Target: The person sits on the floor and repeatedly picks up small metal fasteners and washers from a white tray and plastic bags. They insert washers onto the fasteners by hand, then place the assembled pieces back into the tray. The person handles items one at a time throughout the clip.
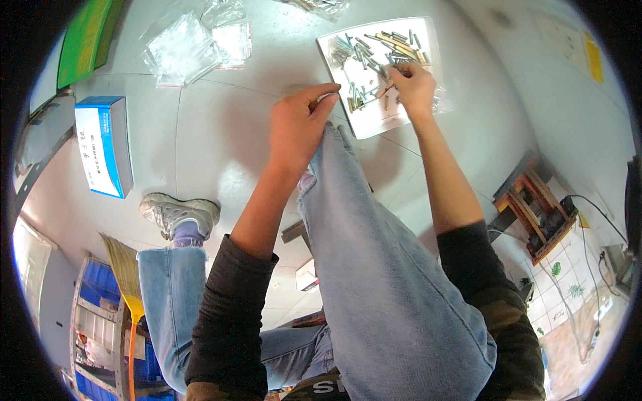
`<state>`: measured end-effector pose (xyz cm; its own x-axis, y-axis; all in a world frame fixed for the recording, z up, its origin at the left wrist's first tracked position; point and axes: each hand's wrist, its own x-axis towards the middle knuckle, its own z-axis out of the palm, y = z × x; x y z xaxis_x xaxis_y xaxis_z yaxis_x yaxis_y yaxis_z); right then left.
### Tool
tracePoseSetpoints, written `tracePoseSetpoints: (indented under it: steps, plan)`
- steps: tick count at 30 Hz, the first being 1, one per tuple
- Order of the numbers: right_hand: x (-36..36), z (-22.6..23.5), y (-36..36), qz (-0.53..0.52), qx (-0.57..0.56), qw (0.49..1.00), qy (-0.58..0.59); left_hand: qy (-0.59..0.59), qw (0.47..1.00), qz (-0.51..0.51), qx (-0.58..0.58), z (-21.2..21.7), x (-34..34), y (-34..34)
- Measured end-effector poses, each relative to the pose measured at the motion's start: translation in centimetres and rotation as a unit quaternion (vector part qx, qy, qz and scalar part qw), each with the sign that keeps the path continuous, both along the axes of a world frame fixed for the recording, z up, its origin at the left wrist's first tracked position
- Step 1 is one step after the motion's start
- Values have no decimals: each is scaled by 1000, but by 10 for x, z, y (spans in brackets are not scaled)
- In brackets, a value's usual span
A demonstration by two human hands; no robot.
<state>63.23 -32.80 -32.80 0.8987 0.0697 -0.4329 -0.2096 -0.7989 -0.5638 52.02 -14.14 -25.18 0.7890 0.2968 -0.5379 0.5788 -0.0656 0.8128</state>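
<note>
- On the person's side of the white tray (pixel 372 127), a knee in blue jeans (pixel 374 234) is rising almost to its edge; nearer still, white letters (pixel 326 386) are showing on a dark garment, partly cut off.
- Just left of the tray, the left hand (pixel 302 127) is hovering with thumb and forefinger close together; I cannot tell whether anything is being pinched.
- Over the tray's right half, the right hand (pixel 414 88) is reaching down with fingers bent among the pieces; what they are gripping, if anything, is not showing.
- Inside the tray, dark screw-like pins (pixel 364 55) and brass-coloured strips (pixel 396 44) are lying loose in scattered clusters. Picking seems to be going on, with plenty remaining; how much is finished I cannot tell.
- Well left of the tray, a blue-and-white carton (pixel 100 150) is standing, carrying dark printed characters on its white face.
- Beyond the left hand, also left of the tray, clear zip bags (pixel 182 50) are lying overlapped, some showing red edge lines; their contents are not readable.
</note>
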Motion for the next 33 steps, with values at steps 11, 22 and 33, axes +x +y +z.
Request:
tracePoseSetpoints:
  steps: [11, 22, 33]
  plan:
    - [-9, 88, 48, -97, 439, 849, 278, -77, 979, 58, -180, 6, 20, -10]
    - [-7, 136, 48, 156, 256, 953, 39, -207, 972, -45, 104, 27, 12, 10]
    - [-12, 141, 51, 232, 181, 954, -51, -224, 924, -180, 254, 38, 14, 26]
